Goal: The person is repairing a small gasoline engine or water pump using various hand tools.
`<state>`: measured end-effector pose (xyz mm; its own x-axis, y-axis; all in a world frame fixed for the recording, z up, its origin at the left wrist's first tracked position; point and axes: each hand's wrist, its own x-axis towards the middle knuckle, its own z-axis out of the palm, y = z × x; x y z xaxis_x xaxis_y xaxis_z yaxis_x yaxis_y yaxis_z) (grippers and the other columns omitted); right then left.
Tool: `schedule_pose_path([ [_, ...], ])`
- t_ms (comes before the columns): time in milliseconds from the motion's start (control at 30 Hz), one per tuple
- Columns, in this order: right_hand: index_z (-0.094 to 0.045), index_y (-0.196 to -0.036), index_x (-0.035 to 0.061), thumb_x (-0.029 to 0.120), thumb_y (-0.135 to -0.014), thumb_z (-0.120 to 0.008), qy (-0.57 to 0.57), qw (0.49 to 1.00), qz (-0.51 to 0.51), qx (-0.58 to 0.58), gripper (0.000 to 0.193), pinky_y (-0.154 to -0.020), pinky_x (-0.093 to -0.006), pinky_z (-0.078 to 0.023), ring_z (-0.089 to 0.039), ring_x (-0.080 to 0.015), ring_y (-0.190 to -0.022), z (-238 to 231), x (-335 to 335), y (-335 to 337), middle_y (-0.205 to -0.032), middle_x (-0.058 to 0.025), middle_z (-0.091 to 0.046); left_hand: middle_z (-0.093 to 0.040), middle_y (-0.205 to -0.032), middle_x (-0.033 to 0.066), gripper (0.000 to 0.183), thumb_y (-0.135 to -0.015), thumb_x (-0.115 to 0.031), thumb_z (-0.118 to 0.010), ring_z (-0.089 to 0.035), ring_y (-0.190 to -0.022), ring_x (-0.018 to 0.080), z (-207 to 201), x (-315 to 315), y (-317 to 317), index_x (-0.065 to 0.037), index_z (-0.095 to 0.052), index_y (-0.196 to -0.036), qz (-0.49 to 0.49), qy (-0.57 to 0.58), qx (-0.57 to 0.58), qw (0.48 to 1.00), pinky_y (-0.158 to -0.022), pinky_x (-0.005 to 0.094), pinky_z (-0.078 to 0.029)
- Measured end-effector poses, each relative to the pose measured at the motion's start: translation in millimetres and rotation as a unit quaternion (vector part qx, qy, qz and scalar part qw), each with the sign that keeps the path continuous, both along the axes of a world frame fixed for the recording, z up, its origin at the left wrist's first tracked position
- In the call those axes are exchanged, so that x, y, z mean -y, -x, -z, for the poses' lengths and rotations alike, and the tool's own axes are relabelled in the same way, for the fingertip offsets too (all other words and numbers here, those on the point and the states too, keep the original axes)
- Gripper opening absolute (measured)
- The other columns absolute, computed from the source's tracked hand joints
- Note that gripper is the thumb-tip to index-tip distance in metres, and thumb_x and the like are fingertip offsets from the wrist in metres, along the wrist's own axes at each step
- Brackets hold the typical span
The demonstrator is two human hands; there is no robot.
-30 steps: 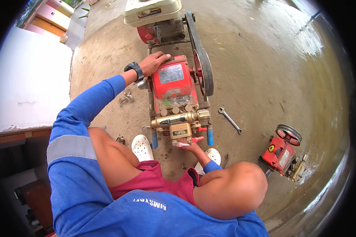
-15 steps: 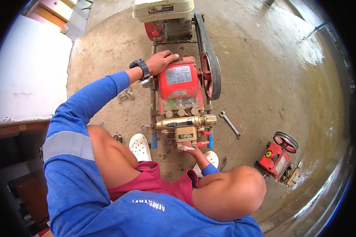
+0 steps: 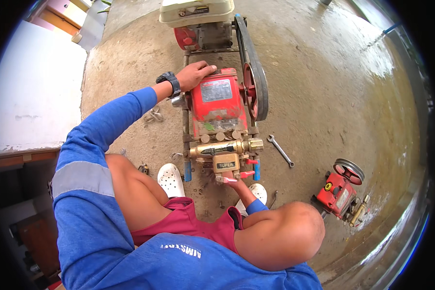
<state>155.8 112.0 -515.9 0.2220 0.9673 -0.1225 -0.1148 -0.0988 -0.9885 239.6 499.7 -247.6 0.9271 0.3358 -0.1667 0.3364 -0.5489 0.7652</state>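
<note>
A red pump [image 3: 219,115] is mounted on a metal frame between my feet. My left hand [image 3: 195,75] grips its far left top edge, the fingers closed over the casing and the wrist wearing a black watch. At the pump's near end sits a brass manifold [image 3: 221,149] with a brass block and red-handled valves [image 3: 247,174]. My right hand [image 3: 234,183] reaches in under that brass block from the near side; its fingers are hidden beneath it, so what they touch cannot be seen.
A belt [image 3: 260,92] runs along the pump's right to an engine [image 3: 200,36] at the far end. A wrench [image 3: 280,151] lies on the concrete at the right. Further right stands a smaller red pump [image 3: 336,195] with a pulley. A white panel [image 3: 34,92] rises at the left.
The whole view has shifted very slightly, so the pump sits a little further left and up. Both hands keep their places on and under the pump.
</note>
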Motion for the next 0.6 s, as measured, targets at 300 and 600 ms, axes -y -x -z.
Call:
schedule_pose_path([
  [300, -0.059, -0.131, 0.0018, 0.03, -0.101, -0.06, -0.024, 0.993, -0.035, 0.106, 0.041, -0.101, -0.0398, -0.048, -0.061, -0.0267, -0.12, -55, -21, -6, -0.131, -0.0138, -0.063, -0.063, -0.121, 0.019, 0.053, -0.105, -0.044, -0.045, -0.06, -0.111, 0.0308, 7, -15, 15, 0.003, -0.061, -0.122, 0.019, -0.035, -0.029, 0.999, -0.097, 0.0359, -0.045],
  [600, -0.063, -0.122, 0.0011, 0.023, -0.097, -0.062, -0.037, 0.988, -0.014, 0.151, 0.032, -0.088, -0.0393, -0.055, -0.068, -0.0246, -0.103, -53, -9, -13, -0.112, -0.0132, -0.07, -0.064, -0.118, 0.0207, 0.051, -0.105, -0.043, -0.044, -0.061, -0.109, 0.0352, 4, 1, -1, 0.002, -0.063, -0.12, 0.046, -0.029, 0.019, 0.998, -0.095, 0.0383, -0.047],
])
